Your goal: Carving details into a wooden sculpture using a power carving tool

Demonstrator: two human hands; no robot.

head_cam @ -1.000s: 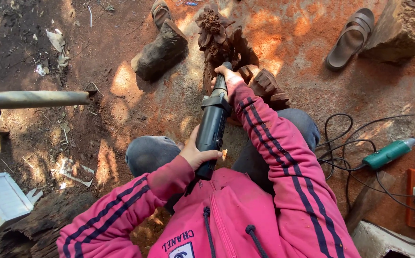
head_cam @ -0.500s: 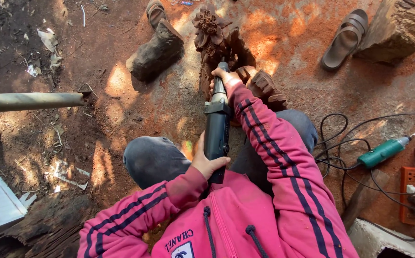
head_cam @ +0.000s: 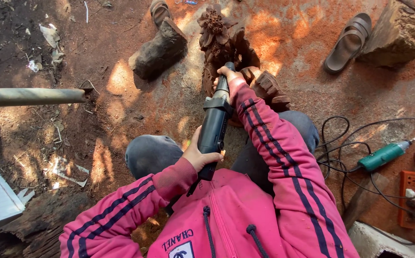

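Note:
A long black power tool point(head_cam: 214, 126) points away from me toward a dark carved wooden piece point(head_cam: 224, 45) with flower shapes, lying on the red earth. My left hand point(head_cam: 199, 154) grips the rear of the tool body. My right hand point(head_cam: 227, 74) holds its front end right at the carving. Both arms wear pink sleeves with dark stripes. The tool's tip is hidden behind my right hand.
A rough wood block point(head_cam: 162, 48) lies left of the carving, another wood chunk point(head_cam: 398, 33) at top right beside a sandal point(head_cam: 348, 43). A green power tool point(head_cam: 384, 155) with black cables and an orange socket strip point(head_cam: 410, 196) lie right. A metal pipe point(head_cam: 28, 96) juts in from the left.
Both hands keep their hold on the black tool. The view has shifted slightly; the tool stays against the carving.

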